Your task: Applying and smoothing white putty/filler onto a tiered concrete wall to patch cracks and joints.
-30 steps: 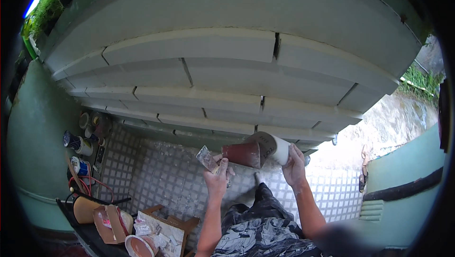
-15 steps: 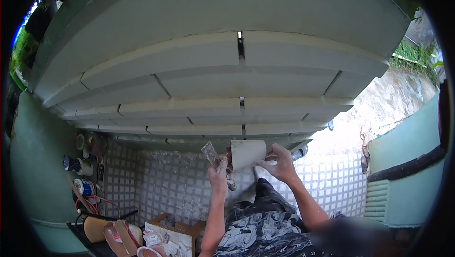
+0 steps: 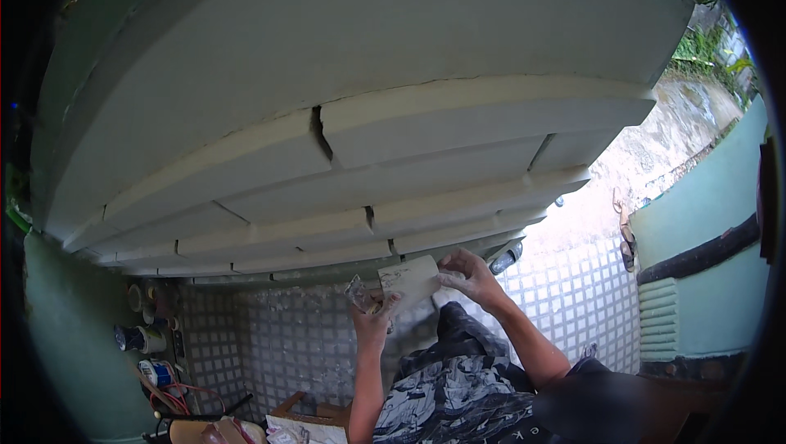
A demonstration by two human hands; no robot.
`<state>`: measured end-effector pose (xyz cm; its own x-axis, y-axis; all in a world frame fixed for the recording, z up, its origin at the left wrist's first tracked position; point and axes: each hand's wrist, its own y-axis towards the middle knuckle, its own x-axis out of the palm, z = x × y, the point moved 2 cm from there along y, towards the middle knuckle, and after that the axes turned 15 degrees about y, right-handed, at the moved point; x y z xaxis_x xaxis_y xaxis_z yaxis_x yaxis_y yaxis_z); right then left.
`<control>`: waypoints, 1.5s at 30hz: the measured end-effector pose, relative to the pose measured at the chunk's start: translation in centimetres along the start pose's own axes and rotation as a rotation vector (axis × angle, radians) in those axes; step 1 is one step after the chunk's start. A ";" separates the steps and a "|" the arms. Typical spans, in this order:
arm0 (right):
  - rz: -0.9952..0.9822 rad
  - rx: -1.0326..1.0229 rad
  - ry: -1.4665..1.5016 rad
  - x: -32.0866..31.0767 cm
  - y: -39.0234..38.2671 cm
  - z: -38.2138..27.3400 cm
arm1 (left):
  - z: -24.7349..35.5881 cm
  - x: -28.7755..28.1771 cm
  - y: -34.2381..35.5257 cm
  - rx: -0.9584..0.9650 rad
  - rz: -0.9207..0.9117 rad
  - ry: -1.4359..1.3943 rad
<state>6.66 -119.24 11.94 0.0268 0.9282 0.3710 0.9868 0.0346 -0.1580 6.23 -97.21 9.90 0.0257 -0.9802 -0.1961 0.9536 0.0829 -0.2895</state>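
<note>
While the right hand (image 3: 473,279) is pinching the sheet (image 3: 410,277) on its left, the left hand (image 3: 373,326) is clasping a flat tool (image 3: 357,291); even tension should be limiting creases.

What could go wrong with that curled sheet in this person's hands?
The pale curled sheet could slip and drop onto the tiled floor, as the right hand seems to meet only its edge. The flat tool in the left hand sits close beside it and might snag or crease it.
</note>
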 end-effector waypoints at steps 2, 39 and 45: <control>-0.105 0.030 -0.248 -0.2 0.5 -0.9 | 0.3 0.6 0.9 -0.021 0.001 -0.058; -0.610 0.152 0.226 9.0 -3.6 2.9 | -5.3 -5.7 -14.3 0.073 0.471 0.077; -0.472 -0.055 0.417 8.1 -5.2 5.0 | -4.5 -4.4 -13.6 0.056 0.461 -0.131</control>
<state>0.90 -110.06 11.15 -0.3644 0.5947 0.7166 0.9140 0.3759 0.1528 -8.23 -93.22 10.50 0.4833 -0.8585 -0.1712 0.8488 0.5074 -0.1483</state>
